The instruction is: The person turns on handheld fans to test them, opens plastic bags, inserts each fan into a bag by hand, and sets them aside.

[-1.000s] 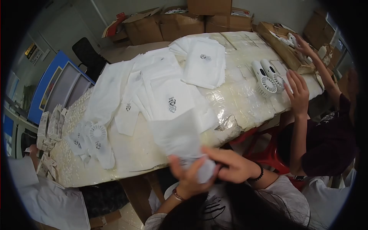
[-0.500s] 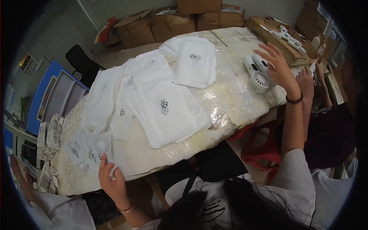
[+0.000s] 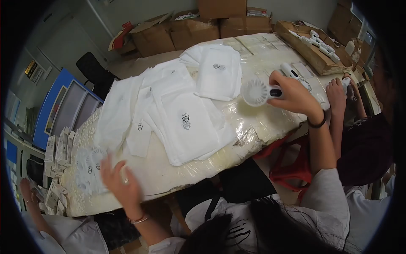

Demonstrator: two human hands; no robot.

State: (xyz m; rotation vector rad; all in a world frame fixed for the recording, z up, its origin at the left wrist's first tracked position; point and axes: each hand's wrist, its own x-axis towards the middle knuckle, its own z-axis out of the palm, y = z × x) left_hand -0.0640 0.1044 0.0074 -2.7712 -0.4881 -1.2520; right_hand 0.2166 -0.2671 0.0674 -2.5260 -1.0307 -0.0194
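My right hand (image 3: 292, 94) is closed around the handle of a white handheld fan (image 3: 256, 92), lifted over the right part of the table, its round grille pointing left. Beyond that hand lies another white fan (image 3: 289, 70). My left hand (image 3: 122, 182), slightly blurred, has its fingers apart and nothing in them. It is beside the bagged fans (image 3: 91, 163) at the table's left end. White printed bags (image 3: 186, 127) lie spread over the middle, with a further stack of bags (image 3: 218, 72) behind them.
An open carton of fans (image 3: 304, 53) stands at the back right, near a co-worker's hands (image 3: 338, 95). Small white boxes (image 3: 59, 152) are piled at the left edge, by another person's hand (image 3: 27, 190). Cardboard boxes (image 3: 194, 34) line the back; a red stool (image 3: 292, 161) stands below.
The bag between my hands has left them. My left hand moved to the bagged fans, then opened and drew slightly back. My right hand reached right and lifted a fan.
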